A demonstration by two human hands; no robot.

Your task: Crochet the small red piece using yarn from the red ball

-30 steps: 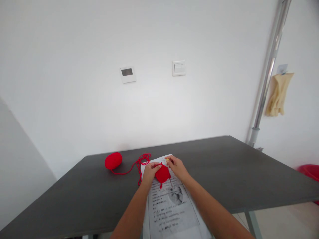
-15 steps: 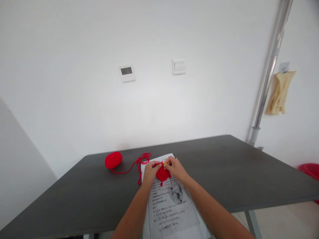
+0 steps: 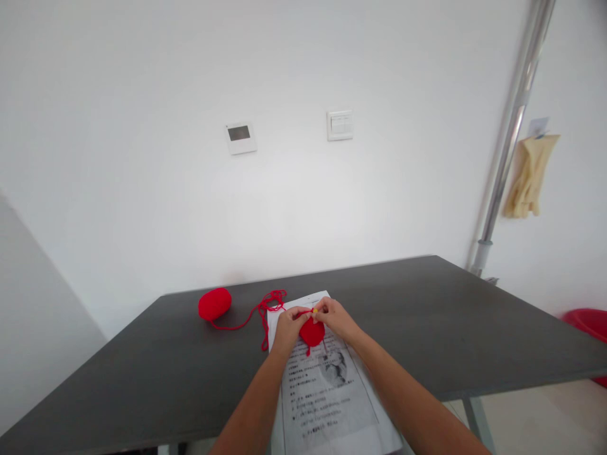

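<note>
A small round piece of red crochet work (image 3: 312,333) hangs over the printed sheets, a short yarn tail at its lower edge. My left hand (image 3: 290,325) is closed, pinching the upper left edge of the piece and the yarn there. With thumb and fingers together, my right hand (image 3: 334,318) grips what looks like a crochet hook (image 3: 315,311) at the top edge; only its yellow part and a thin shaft show. Red yarn (image 3: 241,327) runs from a loose tangle left of the hands to a red yarn ball (image 3: 215,304).
Printed paper sheets (image 3: 327,411) lie under my hands on a dark grey table (image 3: 427,322). The white wall behind carries a switch (image 3: 340,125) and a panel (image 3: 241,138). Yellowish gloves (image 3: 531,177) hang by a metal pipe; a red basin (image 3: 588,322) stands at right.
The crochet work has turned slightly and now shows a rounder face. My right fingertips have drawn closer to the left ones at its top edge. The view has shifted slightly.
</note>
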